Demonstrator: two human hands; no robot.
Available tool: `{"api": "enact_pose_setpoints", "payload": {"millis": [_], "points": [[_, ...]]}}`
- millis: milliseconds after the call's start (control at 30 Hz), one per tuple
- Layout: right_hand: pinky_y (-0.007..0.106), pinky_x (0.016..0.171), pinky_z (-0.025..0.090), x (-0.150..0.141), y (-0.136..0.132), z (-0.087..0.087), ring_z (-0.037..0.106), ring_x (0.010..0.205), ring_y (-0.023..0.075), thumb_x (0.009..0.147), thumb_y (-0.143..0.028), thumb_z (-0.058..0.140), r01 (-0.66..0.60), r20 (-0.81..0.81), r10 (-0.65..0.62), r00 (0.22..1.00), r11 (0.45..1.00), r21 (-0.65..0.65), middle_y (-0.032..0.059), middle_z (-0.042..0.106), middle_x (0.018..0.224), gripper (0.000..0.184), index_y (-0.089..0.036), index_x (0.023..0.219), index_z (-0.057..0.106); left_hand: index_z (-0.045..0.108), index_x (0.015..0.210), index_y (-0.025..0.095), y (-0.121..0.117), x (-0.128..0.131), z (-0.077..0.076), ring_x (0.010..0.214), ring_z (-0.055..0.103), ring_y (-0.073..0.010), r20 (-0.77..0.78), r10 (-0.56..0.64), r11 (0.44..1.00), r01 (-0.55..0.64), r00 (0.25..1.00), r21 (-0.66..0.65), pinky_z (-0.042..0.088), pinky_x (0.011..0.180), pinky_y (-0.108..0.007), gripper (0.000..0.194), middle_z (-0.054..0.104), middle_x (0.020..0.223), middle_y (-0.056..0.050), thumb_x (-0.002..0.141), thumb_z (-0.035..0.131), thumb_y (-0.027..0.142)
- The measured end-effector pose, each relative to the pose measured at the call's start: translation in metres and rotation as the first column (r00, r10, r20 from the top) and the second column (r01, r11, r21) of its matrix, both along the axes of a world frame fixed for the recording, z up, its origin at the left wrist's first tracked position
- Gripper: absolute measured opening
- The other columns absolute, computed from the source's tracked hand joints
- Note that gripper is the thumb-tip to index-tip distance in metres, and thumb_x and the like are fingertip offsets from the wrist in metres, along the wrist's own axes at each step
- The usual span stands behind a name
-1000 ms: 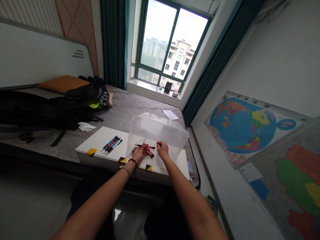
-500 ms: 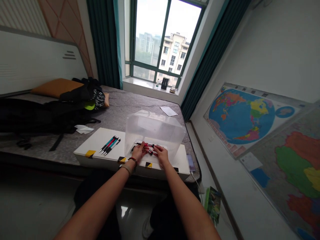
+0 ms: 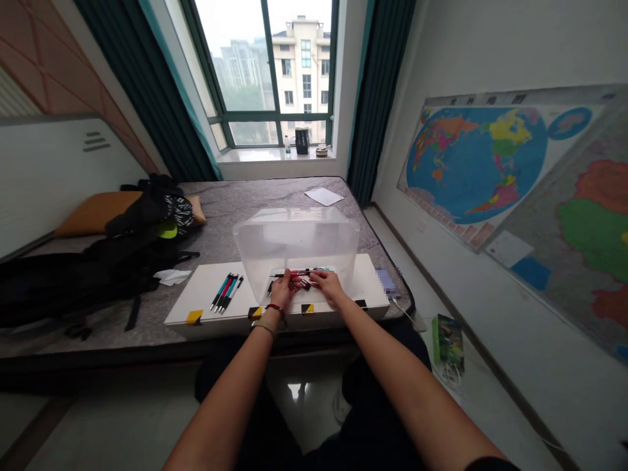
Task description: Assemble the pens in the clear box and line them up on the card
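Observation:
My left hand (image 3: 283,290) is closed around a red and black pen (image 3: 296,273), which lies roughly level. At the pen's right end, the thumb and fingers of my right hand (image 3: 328,288) are pinched together on it. Both hands are at the mouth of a clear plastic bin (image 3: 297,239) tipped on its side. Below the pen, small dark and red pen parts (image 3: 305,285) lie in the bin, partly hidden by my fingers. Left of the bin, several click pens (image 3: 226,292) lie side by side on a white box (image 3: 189,301).
The box rests on a grey mattress (image 3: 245,193). A crumpled tissue (image 3: 173,277), black bags (image 3: 73,275) and an orange cushion (image 3: 98,216) lie left. A paper sheet (image 3: 324,196) lies behind the bin. Right of the box is a blurred phone-like object (image 3: 387,282) with a cable.
My view has turned and levelled, shifting the box and bin in the picture. Both hands remain at the red pen in front of the bin, with only slight finger movement.

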State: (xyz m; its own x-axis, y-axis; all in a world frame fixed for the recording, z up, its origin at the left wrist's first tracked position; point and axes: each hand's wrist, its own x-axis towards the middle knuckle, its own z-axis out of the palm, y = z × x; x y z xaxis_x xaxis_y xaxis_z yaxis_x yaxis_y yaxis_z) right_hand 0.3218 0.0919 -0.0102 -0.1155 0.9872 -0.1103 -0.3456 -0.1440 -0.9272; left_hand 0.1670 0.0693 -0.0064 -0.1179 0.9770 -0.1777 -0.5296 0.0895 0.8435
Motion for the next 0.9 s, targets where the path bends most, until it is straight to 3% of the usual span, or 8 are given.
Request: {"api": "enact_pose_setpoints", "payload": {"millis": [167, 367, 533, 733, 900], "points": [[0.023, 0.056, 0.051, -0.002, -0.001, 0.002, 0.06, 0.065, 0.0135, 0.069, -0.051, 0.07, -0.038, 0.182, 0.023, 0.983, 0.996, 0.077, 0.0009, 0.064, 0.069, 0.036, -0.015, 0.074, 0.064, 0.064, 0.094, 0.01, 0.0, 0.001, 0.0, 0.057, 0.061, -0.0095, -0.011, 0.006, 1.0, -0.006, 1.0, 0.006, 0.052, 0.065, -0.025, 0.04, 0.069, 0.073, -0.007, 0.083, 0.061, 0.049], [0.019, 0.042, 0.036, -0.004, -0.001, 0.005, 0.045, 0.041, 0.0083, 0.087, -0.057, 0.043, -0.136, 0.474, 0.056, 0.879, 0.981, 0.136, -0.0024, 0.051, 0.049, 0.05, -0.017, 0.059, 0.053, 0.065, 0.091, 0.01, -0.003, 0.003, 0.005, 0.055, 0.059, -0.0092, -0.021, -0.005, 1.0, 0.005, 1.0, -0.006, 0.052, 0.062, -0.024, 0.041, 0.068, 0.069, -0.006, 0.083, 0.061, 0.049], [0.019, 0.041, 0.034, -0.004, -0.003, 0.01, 0.042, 0.039, 0.0083, 0.089, -0.061, 0.037, -0.15, 0.459, 0.083, 0.884, 0.983, 0.11, -0.002, 0.049, 0.045, 0.057, -0.018, 0.055, 0.05, 0.065, 0.093, 0.011, -0.002, 0.001, 0.003, 0.056, 0.06, -0.0097, -0.033, 0.001, 1.0, -0.002, 0.999, -0.009, 0.053, 0.065, -0.025, 0.041, 0.069, 0.072, -0.006, 0.084, 0.059, 0.051], [0.019, 0.043, 0.039, -0.006, -0.005, 0.016, 0.052, 0.045, 0.0103, 0.088, -0.054, 0.046, -0.191, 0.379, 0.151, 0.913, 0.979, 0.072, -0.0025, 0.06, 0.056, 0.038, -0.02, 0.072, 0.05, 0.065, 0.095, 0.011, -0.001, 0.001, -0.001, 0.058, 0.062, -0.0106, -0.092, 0.008, 1.0, -0.009, 0.996, -0.008, 0.052, 0.065, -0.025, 0.045, 0.07, 0.074, -0.007, 0.083, 0.057, 0.054], [0.02, 0.041, 0.036, -0.006, -0.005, 0.011, 0.046, 0.039, 0.0095, 0.088, -0.06, 0.039, -0.204, 0.428, 0.136, 0.894, 0.972, 0.117, -0.0018, 0.055, 0.048, 0.049, -0.02, 0.062, 0.048, 0.066, 0.094, 0.011, -0.001, 0.001, -0.001, 0.056, 0.061, -0.01, -0.061, -0.001, 1.0, 0.001, 0.998, -0.003, 0.052, 0.064, -0.025, 0.042, 0.069, 0.072, -0.006, 0.083, 0.059, 0.052]]}}
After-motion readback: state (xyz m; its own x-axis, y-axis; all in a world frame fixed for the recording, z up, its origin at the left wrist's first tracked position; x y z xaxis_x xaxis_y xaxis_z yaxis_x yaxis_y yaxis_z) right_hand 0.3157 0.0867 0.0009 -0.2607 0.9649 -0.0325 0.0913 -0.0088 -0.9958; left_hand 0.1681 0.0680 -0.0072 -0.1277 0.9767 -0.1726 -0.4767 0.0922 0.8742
